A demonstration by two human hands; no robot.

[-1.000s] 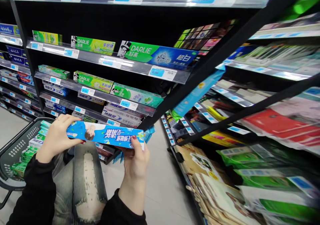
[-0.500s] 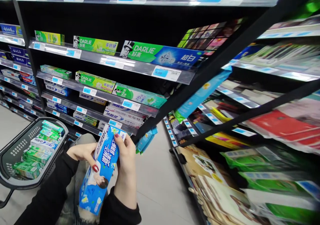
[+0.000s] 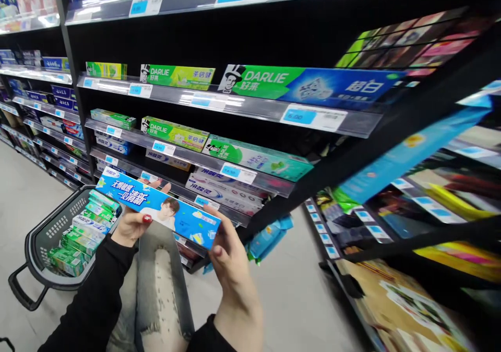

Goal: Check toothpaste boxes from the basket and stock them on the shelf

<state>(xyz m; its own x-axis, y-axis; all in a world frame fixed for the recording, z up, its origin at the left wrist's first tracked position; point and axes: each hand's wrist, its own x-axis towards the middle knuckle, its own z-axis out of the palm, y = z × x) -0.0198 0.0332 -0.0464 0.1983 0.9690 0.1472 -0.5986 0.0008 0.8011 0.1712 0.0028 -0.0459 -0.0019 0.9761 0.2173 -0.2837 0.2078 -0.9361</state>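
So that its print [image 3: 129,192] faces me, presumably, my left hand [image 3: 131,227] grasps the blue box [image 3: 162,208] near mid-length, right hand [image 3: 234,253] its end.

The blue box [image 3: 161,211] turns its lettering from one o'clock to ten; my right hand [image 3: 235,268] now holds its other end.

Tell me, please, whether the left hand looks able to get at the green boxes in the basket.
Probably yes, if it lets go first: the left hand is holding the blue box. The basket stands open on the left, and nothing seems to cover the green boxes inside.
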